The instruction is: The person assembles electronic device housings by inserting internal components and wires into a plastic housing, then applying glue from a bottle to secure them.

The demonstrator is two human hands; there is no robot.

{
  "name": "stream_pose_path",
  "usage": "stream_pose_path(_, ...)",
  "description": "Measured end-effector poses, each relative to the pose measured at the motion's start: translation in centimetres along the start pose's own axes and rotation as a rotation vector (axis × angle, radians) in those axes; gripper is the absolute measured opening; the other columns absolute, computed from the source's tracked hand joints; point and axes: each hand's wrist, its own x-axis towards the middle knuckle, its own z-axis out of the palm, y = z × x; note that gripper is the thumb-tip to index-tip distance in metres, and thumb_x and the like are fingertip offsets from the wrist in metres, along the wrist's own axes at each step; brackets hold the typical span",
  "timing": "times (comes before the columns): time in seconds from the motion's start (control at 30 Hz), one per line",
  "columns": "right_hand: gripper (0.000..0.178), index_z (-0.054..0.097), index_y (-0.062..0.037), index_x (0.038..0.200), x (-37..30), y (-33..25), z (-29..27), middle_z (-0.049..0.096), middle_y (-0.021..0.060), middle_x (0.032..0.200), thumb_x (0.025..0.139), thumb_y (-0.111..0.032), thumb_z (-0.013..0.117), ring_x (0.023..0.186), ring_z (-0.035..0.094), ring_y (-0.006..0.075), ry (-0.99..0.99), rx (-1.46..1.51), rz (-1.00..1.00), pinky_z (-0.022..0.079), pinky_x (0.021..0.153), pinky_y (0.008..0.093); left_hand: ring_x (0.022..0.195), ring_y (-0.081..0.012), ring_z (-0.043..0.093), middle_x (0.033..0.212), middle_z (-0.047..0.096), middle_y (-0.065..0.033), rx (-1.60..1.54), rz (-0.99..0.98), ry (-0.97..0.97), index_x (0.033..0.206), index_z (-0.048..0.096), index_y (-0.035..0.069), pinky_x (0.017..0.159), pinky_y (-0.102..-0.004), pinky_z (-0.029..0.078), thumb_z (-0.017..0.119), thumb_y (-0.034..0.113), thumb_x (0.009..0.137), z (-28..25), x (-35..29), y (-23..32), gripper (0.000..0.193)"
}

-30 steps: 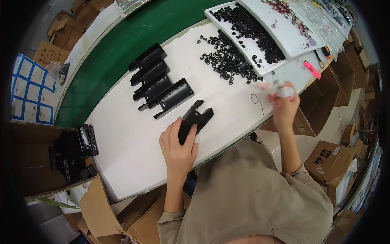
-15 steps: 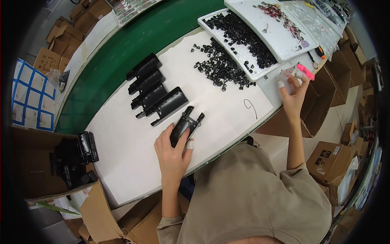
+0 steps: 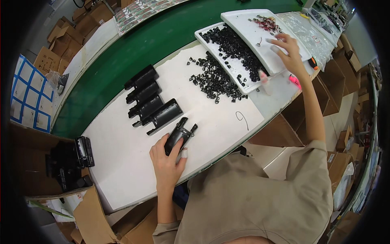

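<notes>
Grasping a forked black plastic housing (image 3: 175, 140), the left hand (image 3: 165, 163) rests near the near edge of the white-covered tabletop (image 3: 122, 175); the housing's long axis slants away from the palm toward the far right corner, prongs outermost. Four similar black plastic housings (image 3: 165, 114) lie in a row beyond it, toward the far edge. Farther right, small black plastic caps (image 3: 211, 79) spread beside the lower white rectangular tray (image 3: 199, 33). The right hand (image 3: 287, 52) hovers over the upper white rectangular tray (image 3: 239, 19), fingers parted, visibly gripping nothing. It is the nearer hand to the tangled red-and-dark wires (image 3: 266, 24), which lie just beyond its fingertips toward the tray's far edge; one loose wired piece (image 3: 259, 42) lies just left of them.
</notes>
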Motion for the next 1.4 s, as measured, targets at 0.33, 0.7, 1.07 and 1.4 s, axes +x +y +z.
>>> stream_pose_path(0.33,0.018,0.066,-0.0094,0.091,2.7,-0.6,2.6,0.056,0.0026,0.099,0.075,-0.01,0.058,0.103,0.046,0.0215,-0.253,-0.04,0.087,0.029,0.088,0.0403,0.102,-0.0315,0.048,0.117,0.05,-0.0153,0.025,0.0,0.017,0.102,0.066,0.012,0.089,-0.0416,0.035,0.069,0.016,0.068,0.2,-0.1,-0.2,0.034)
stream_pose_path(0.7,0.026,0.048,0.0,0.092,-12.1,-15.2,2.9,0.057,0.0175,0.092,0.069,0.011,0.043,0.082,0.055,0.0342,0.28,0.382,0.348,0.045,0.073,0.0376,0.102,-0.0293,0.05,0.113,0.05,-0.0136,-0.125,0.491,0.056,0.115,0.057,0.007,0.081,-0.0389,0.045,0.067,0.024,0.073,4.7,1.7,7.3,0.047)
stream_pose_path(1.07,0.011,0.048,0.0008,0.092,-12.0,-15.9,4.1,0.054,0.0117,0.074,0.081,-0.001,0.049,0.066,0.05,0.0296,0.191,0.146,0.253,0.033,0.068,0.0366,0.093,-0.0263,0.052,0.114,0.05,-0.0167,-0.076,0.546,-0.048,0.117,0.052,-0.003,0.076,-0.0344,0.044,0.064,0.017,0.069,7.7,3.0,10.5,0.053)
stream_pose_path(1.4,0.017,0.041,-0.0039,0.095,-11.0,-16.5,1.9,0.048,0.0024,0.067,0.099,-0.018,0.032,0.061,0.041,0.0058,0.523,1.021,0.843,0.035,0.055,0.0207,0.098,-0.0336,0.057,0.109,0.054,-0.0258,-0.971,0.04,-0.295,0.129,0.035,-0.01,0.082,-0.0359,0.048,0.06,0.007,0.077,8.4,6.7,13.7,0.06)
